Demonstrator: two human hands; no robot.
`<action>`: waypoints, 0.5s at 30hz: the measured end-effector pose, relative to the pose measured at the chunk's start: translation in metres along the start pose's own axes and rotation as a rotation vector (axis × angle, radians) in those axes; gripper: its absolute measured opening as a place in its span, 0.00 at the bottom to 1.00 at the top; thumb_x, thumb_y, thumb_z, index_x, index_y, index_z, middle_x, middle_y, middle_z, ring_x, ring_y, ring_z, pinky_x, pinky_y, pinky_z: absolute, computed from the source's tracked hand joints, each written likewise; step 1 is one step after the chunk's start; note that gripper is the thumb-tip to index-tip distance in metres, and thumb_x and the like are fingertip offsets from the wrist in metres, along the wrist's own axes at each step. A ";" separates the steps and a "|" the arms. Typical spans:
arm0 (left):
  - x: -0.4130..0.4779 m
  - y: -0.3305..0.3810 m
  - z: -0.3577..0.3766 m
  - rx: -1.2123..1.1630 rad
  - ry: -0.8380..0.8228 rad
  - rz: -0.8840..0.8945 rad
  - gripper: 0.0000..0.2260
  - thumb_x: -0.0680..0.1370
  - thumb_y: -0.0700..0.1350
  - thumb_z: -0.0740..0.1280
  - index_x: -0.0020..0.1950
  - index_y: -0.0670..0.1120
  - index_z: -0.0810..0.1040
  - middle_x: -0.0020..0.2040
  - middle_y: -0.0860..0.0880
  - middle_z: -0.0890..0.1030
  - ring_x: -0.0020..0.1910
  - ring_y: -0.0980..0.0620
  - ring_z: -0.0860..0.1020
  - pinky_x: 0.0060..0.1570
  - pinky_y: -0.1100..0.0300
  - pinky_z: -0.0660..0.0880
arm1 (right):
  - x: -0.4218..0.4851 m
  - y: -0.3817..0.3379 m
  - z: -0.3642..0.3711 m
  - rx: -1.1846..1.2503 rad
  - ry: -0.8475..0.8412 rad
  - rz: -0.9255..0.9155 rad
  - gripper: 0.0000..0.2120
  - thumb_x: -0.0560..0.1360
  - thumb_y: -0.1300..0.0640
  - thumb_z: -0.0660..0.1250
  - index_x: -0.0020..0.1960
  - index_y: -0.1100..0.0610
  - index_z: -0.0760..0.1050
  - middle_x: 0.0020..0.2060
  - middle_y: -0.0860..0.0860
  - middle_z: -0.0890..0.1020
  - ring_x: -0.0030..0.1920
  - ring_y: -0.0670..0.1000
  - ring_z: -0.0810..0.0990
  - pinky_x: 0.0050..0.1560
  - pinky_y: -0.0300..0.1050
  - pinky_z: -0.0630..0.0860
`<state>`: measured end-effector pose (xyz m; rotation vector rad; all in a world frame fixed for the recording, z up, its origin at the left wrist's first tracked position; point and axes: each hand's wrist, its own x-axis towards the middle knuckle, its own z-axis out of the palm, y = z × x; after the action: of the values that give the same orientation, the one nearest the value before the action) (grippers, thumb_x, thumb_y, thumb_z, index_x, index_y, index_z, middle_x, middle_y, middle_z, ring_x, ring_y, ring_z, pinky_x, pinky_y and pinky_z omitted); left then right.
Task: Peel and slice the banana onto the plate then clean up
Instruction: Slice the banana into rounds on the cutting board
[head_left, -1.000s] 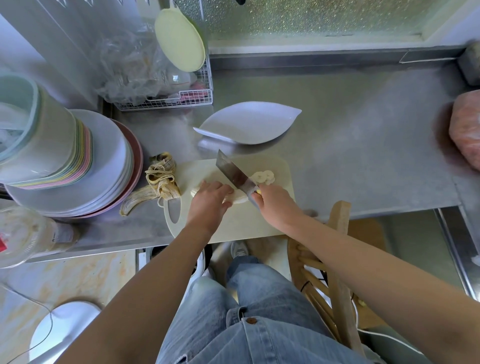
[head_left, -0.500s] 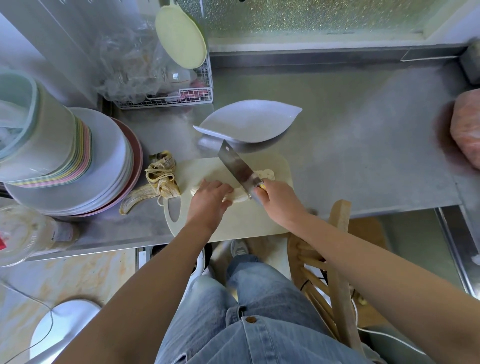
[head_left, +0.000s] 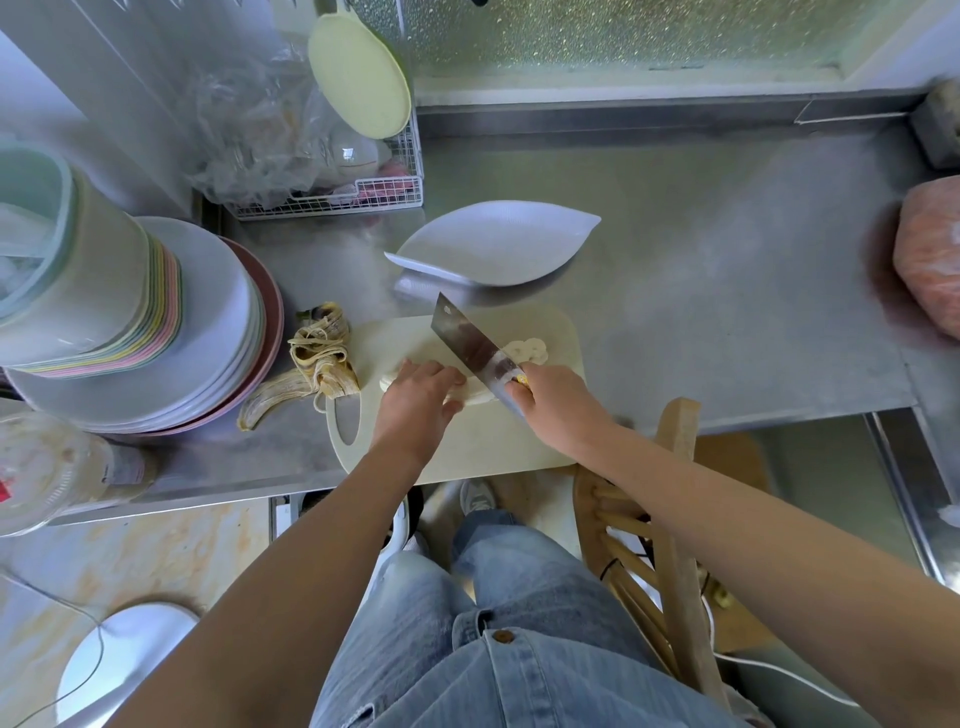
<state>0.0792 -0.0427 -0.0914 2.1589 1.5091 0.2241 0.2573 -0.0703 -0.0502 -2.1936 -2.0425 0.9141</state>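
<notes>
A peeled banana (head_left: 475, 396) lies on the pale cutting board (head_left: 467, 441). My left hand (head_left: 418, 402) covers its left part and holds it down with curled fingers. My right hand (head_left: 558, 402) grips the handle of a cleaver (head_left: 475, 351), whose blade rests across the banana just right of my left fingers. A few cut slices (head_left: 530, 351) lie on the board beyond the blade. The white leaf-shaped plate (head_left: 493, 244) stands behind the board with nothing on it. The banana peel (head_left: 311, 366) lies on the counter left of the board.
A tall stack of plates and bowls (head_left: 130, 322) fills the left of the steel counter (head_left: 727, 260). A wire rack (head_left: 332, 197) with bags stands at the back left. A pink bag (head_left: 930, 260) sits at the right edge. A wooden chair (head_left: 670, 545) is by my right leg.
The cleaver went up and came down again on the banana a little further left. My left hand stayed on the banana. The slices beside the blade show again.
</notes>
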 end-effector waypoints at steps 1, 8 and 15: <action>0.000 0.000 0.000 0.006 -0.002 0.000 0.11 0.74 0.43 0.70 0.56 0.46 0.80 0.52 0.48 0.80 0.54 0.45 0.74 0.58 0.56 0.66 | 0.000 0.000 0.002 0.003 -0.001 0.006 0.15 0.82 0.52 0.53 0.57 0.62 0.73 0.47 0.58 0.79 0.49 0.58 0.78 0.43 0.44 0.66; 0.000 0.000 0.000 0.012 -0.005 -0.002 0.11 0.74 0.44 0.70 0.56 0.47 0.80 0.53 0.49 0.80 0.54 0.46 0.74 0.57 0.57 0.67 | 0.004 -0.001 0.026 0.008 -0.010 0.020 0.16 0.82 0.51 0.53 0.55 0.61 0.73 0.46 0.58 0.80 0.48 0.59 0.79 0.46 0.50 0.72; -0.002 0.001 -0.002 0.072 -0.031 0.030 0.14 0.75 0.44 0.68 0.61 0.48 0.76 0.57 0.49 0.79 0.57 0.46 0.73 0.62 0.56 0.64 | 0.006 0.006 0.023 0.000 0.011 0.006 0.16 0.82 0.51 0.53 0.55 0.62 0.73 0.47 0.60 0.81 0.49 0.60 0.79 0.44 0.47 0.68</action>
<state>0.0781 -0.0436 -0.0887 2.2322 1.4899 0.1477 0.2531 -0.0744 -0.0742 -2.2012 -2.0328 0.9006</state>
